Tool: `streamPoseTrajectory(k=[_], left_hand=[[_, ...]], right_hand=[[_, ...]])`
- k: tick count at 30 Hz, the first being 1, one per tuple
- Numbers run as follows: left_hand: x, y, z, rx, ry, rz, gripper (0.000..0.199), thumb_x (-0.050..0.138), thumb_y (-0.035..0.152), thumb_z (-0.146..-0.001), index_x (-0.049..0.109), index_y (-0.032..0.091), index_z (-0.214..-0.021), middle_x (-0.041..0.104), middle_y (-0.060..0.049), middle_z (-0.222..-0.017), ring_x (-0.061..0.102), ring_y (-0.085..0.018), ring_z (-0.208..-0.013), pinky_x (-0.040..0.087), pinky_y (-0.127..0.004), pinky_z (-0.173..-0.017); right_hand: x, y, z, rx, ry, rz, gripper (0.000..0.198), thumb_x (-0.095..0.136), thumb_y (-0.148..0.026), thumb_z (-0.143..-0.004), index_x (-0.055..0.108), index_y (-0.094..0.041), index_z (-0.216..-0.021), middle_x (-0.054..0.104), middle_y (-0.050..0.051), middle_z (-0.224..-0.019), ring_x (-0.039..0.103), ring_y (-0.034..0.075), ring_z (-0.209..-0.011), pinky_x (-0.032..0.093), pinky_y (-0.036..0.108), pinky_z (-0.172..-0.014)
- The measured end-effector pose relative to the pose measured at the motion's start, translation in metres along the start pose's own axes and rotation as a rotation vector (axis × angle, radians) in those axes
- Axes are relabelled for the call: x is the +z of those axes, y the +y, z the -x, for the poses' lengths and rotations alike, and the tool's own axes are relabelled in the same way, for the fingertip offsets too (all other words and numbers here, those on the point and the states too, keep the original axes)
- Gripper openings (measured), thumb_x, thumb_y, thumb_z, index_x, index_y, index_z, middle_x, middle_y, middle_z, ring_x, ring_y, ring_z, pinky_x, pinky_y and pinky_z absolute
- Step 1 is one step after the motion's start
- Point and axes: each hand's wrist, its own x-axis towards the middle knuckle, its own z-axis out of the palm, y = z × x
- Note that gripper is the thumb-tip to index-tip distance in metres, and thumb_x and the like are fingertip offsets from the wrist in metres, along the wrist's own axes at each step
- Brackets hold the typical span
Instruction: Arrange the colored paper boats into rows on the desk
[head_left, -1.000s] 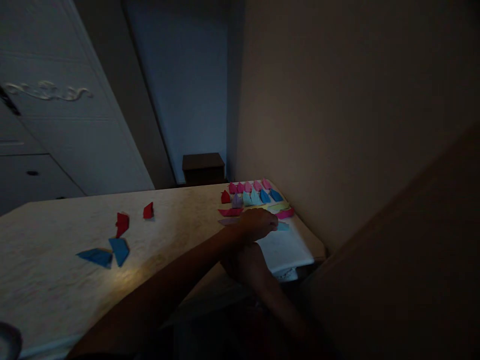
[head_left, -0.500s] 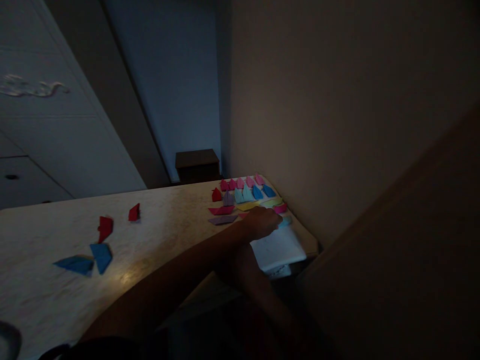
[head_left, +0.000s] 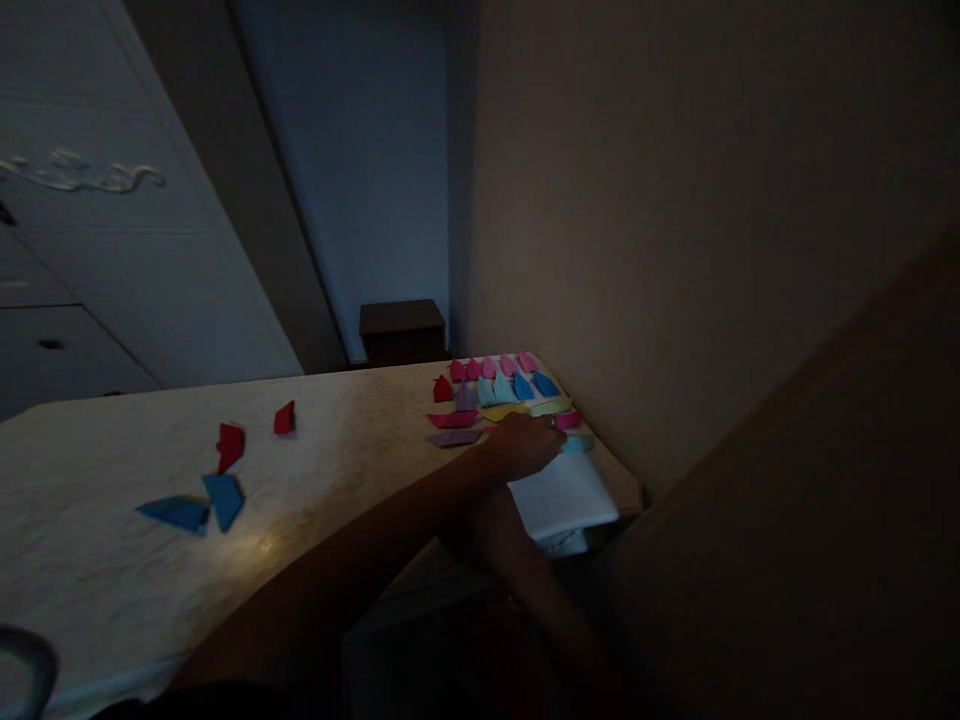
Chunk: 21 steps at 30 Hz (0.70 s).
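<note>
A brown wall (head_left: 675, 250) takes up most of the right side and hems in the far right edge of the bench (head_left: 345, 430). On the left stands a white cupboard (head_left: 165, 285) with scrollwork, and the bench runs across below it. Past the bench's far end is a low brown stand (head_left: 403, 318). A flat white pad (head_left: 566, 495), cloth or paper, lies at the bench's right corner. The left forearm crosses over the right hand (head_left: 480, 525), which sits in shadow, so whether it grips anything cannot be told. The left hand (head_left: 529, 445) is bent over the near edge of the folded papers, its fingers curled beside a light blue strip (head_left: 581, 442) and a pink strip (head_left: 568, 421); whether it grasps either is unclear, and it covers part of the papers there. A grey curved thing (head_left: 34, 655) pokes in at the lower left. Two blue papers (head_left: 224, 500) lie near each other on the bench's left part, with two red papers (head_left: 230, 446) beyond. Smallest are the pink papers (head_left: 489, 367) in the farthest row, behind red, purple and blue ones.
</note>
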Motion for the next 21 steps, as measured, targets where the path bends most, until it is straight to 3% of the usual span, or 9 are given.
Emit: streamPoseTrajectory(k=[4, 6, 10, 17, 21], left_hand=[[-0.018, -0.004, 0.028, -0.082, 0.067, 0.040, 0.028, 0.042, 0.028, -0.097, 0.067, 0.017, -0.099, 0.068, -0.011, -0.107, 0.068, -0.022, -0.085, 0.052, -0.033, -0.067], [-0.023, -0.012, 0.051, -0.137, 0.122, 0.054, 0.027, 0.042, 0.027, -0.097, 0.067, 0.017, -0.099, 0.068, -0.010, -0.105, 0.068, -0.022, -0.085, 0.052, -0.031, -0.068], [-0.022, -0.033, 0.116, -0.325, 0.235, 0.072, 0.023, 0.045, 0.025, -0.095, 0.066, 0.018, -0.098, 0.068, -0.008, -0.105, 0.067, -0.020, -0.087, 0.051, -0.029, -0.069], [-0.013, -0.047, 0.244, -0.537, 0.379, 0.234, 0.020, 0.048, 0.023, -0.092, 0.068, 0.020, -0.092, 0.070, -0.004, -0.095, 0.065, -0.013, -0.073, 0.050, -0.024, -0.067], [-0.009, -0.045, 0.296, -0.607, 0.464, 0.305, 0.020, 0.050, 0.023, -0.089, 0.069, 0.019, -0.085, 0.071, -0.004, -0.088, 0.065, -0.014, -0.074, 0.049, -0.024, -0.066]], right_hand=[[-0.008, -0.002, 0.000, -0.107, -0.062, 0.052, 0.035, 0.053, -0.028, -0.090, 0.065, -0.019, -0.121, 0.070, 0.011, -0.114, 0.065, 0.028, -0.098, 0.048, 0.034, -0.084], [-0.009, -0.001, 0.001, -0.111, -0.096, 0.094, 0.029, 0.051, -0.031, -0.091, 0.070, -0.019, -0.110, 0.074, 0.010, -0.104, 0.067, 0.026, -0.092, 0.048, 0.032, -0.076], [-0.011, -0.001, 0.003, -0.076, -0.156, 0.165, 0.036, 0.044, -0.036, -0.097, 0.074, -0.021, -0.083, 0.076, 0.006, -0.077, 0.070, 0.019, -0.071, 0.040, 0.026, -0.062], [-0.007, -0.001, 0.006, -0.100, -0.042, 0.165, 0.049, 0.037, -0.042, -0.100, 0.068, -0.021, -0.068, 0.071, 0.002, -0.067, 0.067, 0.015, -0.064, 0.034, 0.025, -0.058], [-0.007, 0.002, 0.005, -0.099, -0.025, 0.119, 0.051, 0.036, -0.046, -0.099, 0.064, -0.022, -0.064, 0.067, 0.001, -0.062, 0.064, 0.016, -0.061, 0.035, 0.025, -0.059]])
